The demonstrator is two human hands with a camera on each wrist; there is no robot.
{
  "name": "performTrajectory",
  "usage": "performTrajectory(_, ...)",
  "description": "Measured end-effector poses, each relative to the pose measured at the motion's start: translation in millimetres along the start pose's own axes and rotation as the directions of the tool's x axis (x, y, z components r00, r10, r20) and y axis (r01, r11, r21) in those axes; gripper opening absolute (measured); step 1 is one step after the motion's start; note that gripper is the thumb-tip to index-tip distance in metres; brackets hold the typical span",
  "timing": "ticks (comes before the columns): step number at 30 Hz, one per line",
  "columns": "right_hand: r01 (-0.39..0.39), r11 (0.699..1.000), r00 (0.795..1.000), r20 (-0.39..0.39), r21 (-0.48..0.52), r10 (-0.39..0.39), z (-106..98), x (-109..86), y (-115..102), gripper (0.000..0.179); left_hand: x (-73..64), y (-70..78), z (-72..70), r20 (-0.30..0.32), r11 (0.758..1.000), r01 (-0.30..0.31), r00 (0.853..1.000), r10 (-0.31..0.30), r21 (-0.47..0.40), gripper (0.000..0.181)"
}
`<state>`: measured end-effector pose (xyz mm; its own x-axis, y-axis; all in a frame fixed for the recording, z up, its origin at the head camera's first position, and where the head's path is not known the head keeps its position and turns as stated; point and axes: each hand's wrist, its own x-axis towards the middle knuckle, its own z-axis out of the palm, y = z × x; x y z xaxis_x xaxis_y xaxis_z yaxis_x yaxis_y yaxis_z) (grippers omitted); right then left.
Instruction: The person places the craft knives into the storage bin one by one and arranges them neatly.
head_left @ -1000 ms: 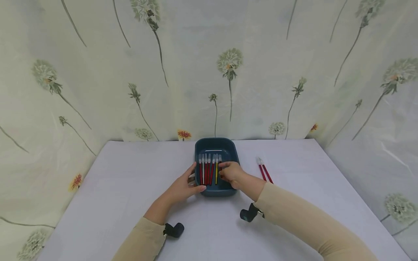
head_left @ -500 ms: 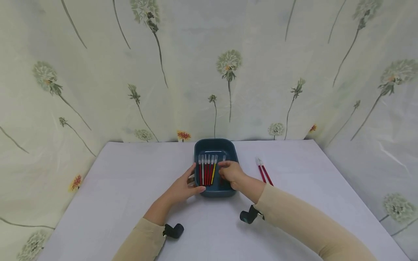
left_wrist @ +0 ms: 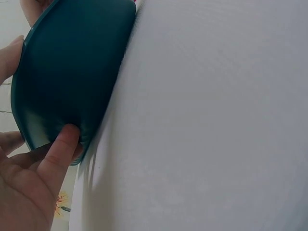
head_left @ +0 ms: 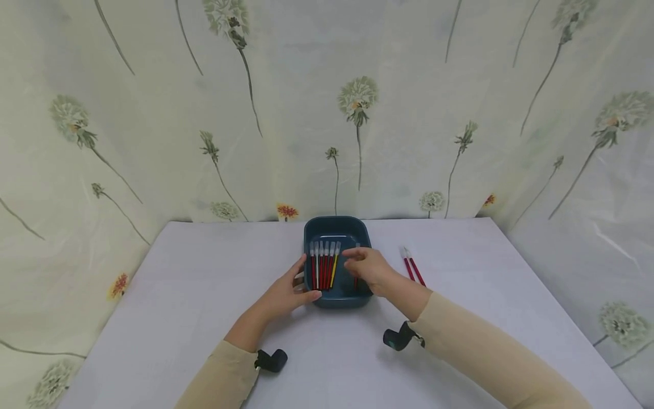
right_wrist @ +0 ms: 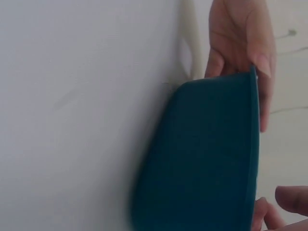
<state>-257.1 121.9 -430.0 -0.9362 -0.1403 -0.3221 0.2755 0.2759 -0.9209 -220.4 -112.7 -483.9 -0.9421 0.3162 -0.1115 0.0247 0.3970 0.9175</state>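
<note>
A teal plastic tray [head_left: 343, 303] stands on the white table. Along its left side lies a row of slim pen-like tools [head_left: 322, 267] with clear caps, mostly red, with a yellow one [head_left: 334, 270] at the row's right end. My left hand [head_left: 286, 295] grips the tray's left side, thumb on the rim and fingers against the outer wall [left_wrist: 72, 72]. Over the tray's right half is my right hand [head_left: 370, 268], its thumb and index finger apart. Partly hidden by it, another red pen-like tool [head_left: 356, 282] lies in the tray, apart from the row.
Two more red pen-like tools [head_left: 414, 267] with clear tips lie on the table right of the tray, partly hidden by the right forearm. Behind the table's back edge hangs a dandelion-print cloth [head_left: 286, 113]. Both wrists carry a small black camera [head_left: 398, 336].
The rightmost red tool has shifted right, away from the row. The yellow one now leans against the row. My right hand has moved slightly right, its fingers parting; the left stays put.
</note>
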Motion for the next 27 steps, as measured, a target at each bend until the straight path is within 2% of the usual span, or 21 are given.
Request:
performTrajectory(5, 0.055, 0.998, 0.998, 0.018, -0.025, -0.055, -7, -3.5, -3, 0.037, 1.1, -1.4, -0.3, 0.002, 1.000, -0.003, 1.000, 0.003, 0.003, 0.102)
performTrajectory(12, 0.117, 0.991, 0.993, 0.004, -0.059, -0.117, -23, -9.4, -13, 0.035, 1.4, -1.4, 0.0, -0.001, 1.000, 0.000, 1.000, 0.000, 0.012, 0.103)
performTrajectory(19, 0.167, 0.973, 0.986, 0.028, -0.157, -0.164, -43, -14.5, -16, 0.033, 1.4, -1.2, 0.6, -0.007, 1.000, 0.002, 1.000, -0.002, 0.006, 0.103)
performTrajectory(24, 0.177, 0.967, 0.984, 0.014, -0.182, -0.177, -57, -18.7, -14, 0.033, 0.7, 0.5, 0.7, -0.009, 1.000, 0.006, 1.000, -0.006, 0.005, 0.102)
performTrajectory(27, 0.148, 0.966, 0.988, 0.000, -0.214, -0.152, -65, -22.5, -13, 0.036, 0.0, 1.7, 0.5, -0.007, 1.000, 0.007, 1.000, -0.007, 0.000, 0.101)
